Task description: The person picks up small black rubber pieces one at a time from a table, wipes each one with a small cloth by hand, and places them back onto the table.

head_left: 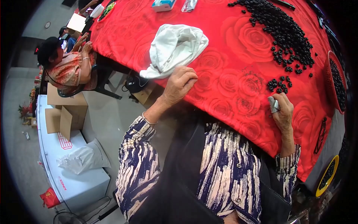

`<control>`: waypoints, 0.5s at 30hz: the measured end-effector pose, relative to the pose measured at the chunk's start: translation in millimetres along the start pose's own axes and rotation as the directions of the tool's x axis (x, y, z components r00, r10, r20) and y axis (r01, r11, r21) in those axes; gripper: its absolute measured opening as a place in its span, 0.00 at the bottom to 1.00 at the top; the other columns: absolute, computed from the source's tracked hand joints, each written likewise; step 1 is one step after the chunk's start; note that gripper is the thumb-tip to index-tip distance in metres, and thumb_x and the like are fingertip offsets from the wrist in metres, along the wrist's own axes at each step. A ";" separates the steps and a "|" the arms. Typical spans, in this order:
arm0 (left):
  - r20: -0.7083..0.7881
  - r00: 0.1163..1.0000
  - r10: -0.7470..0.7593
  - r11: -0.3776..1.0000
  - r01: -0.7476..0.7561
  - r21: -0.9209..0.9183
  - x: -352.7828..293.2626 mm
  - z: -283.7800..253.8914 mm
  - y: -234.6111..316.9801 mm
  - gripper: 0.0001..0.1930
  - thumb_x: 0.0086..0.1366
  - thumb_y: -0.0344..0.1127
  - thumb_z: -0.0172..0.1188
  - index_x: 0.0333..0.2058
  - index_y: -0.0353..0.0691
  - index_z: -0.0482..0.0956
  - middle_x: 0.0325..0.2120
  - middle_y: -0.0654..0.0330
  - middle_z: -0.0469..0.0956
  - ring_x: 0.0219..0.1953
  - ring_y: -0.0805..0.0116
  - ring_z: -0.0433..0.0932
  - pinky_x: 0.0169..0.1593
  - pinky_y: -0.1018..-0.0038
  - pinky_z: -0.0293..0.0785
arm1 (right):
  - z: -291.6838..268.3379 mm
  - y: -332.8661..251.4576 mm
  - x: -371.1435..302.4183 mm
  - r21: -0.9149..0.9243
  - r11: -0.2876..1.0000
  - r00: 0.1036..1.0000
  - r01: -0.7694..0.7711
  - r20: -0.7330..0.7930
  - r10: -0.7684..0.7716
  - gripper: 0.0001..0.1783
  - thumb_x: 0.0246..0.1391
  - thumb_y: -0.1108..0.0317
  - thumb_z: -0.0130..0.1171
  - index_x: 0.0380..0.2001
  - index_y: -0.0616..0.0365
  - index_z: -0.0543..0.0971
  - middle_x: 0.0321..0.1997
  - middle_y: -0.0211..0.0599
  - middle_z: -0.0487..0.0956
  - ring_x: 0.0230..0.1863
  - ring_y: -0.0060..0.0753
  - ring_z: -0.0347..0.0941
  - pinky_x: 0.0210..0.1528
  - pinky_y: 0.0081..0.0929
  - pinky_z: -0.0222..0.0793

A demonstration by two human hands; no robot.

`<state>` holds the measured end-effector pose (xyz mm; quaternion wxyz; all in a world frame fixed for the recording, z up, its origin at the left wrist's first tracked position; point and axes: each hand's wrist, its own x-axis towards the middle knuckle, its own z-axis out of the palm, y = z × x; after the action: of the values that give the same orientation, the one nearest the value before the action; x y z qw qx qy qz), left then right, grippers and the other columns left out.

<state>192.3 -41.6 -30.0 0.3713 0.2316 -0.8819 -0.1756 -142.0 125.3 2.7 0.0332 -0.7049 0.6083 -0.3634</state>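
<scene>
As I watch, the right hand (284, 112) clamps a grey piece (274, 105) just nearside of the small bead cluster (280, 84); I judge it light, stiff, best held mid-length. Well left, the left hand (179, 83) curls; its grip I can't tell.

From the wearer's head, the wide fisheye view faces steeply down: the navy-and-cream patterned cloth shirt (227, 168) sits nearest, the bare left hand (179, 84) and bare right hand (284, 112) lie beyond, and the red rose-printed tablecloth (227, 61) stretches farther off.
</scene>
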 end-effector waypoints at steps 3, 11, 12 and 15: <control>0.003 0.998 0.067 0.991 -0.067 0.118 -16.2 -4.4 -4.3 0.09 0.51 0.23 0.60 0.32 0.37 0.74 0.34 0.57 0.73 0.38 0.57 0.72 0.42 0.66 0.68 | -1.9 2.1 -2.7 -0.045 0.999 1.000 -0.009 -0.009 0.008 0.07 0.46 0.75 0.60 0.30 0.60 0.73 0.22 0.40 0.67 0.19 0.40 0.65 0.21 0.31 0.60; -0.075 0.994 0.085 0.915 -0.048 0.402 -77.9 -30.2 -19.8 0.12 0.50 0.24 0.61 0.34 0.37 0.73 0.34 0.55 0.71 0.38 0.54 0.72 0.42 0.64 0.70 | 3.0 7.6 -3.0 -0.053 0.998 0.999 0.022 -0.024 -0.023 0.07 0.47 0.77 0.59 0.31 0.60 0.73 0.22 0.39 0.65 0.20 0.37 0.63 0.22 0.30 0.59; -0.112 0.992 0.065 0.900 -0.010 0.436 -84.9 -31.2 -21.8 0.12 0.49 0.23 0.62 0.34 0.37 0.72 0.34 0.54 0.71 0.38 0.54 0.71 0.42 0.64 0.70 | 2.7 7.8 -2.4 -0.042 0.999 0.999 0.029 -0.035 -0.030 0.07 0.47 0.79 0.58 0.31 0.61 0.73 0.22 0.38 0.65 0.20 0.34 0.62 0.22 0.28 0.57; -0.121 0.993 0.015 0.899 0.039 0.435 -98.4 -27.3 -21.8 0.14 0.48 0.23 0.63 0.35 0.37 0.72 0.36 0.53 0.70 0.39 0.53 0.71 0.42 0.64 0.70 | -3.5 5.0 -2.9 -0.077 0.997 0.999 -0.005 -0.038 0.002 0.06 0.48 0.78 0.58 0.30 0.61 0.73 0.22 0.38 0.65 0.20 0.34 0.62 0.22 0.29 0.58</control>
<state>279.2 -10.4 -78.9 0.3618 0.3246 -0.8731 0.0387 -148.1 128.0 1.5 -0.0050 -0.6975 0.6235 -0.3531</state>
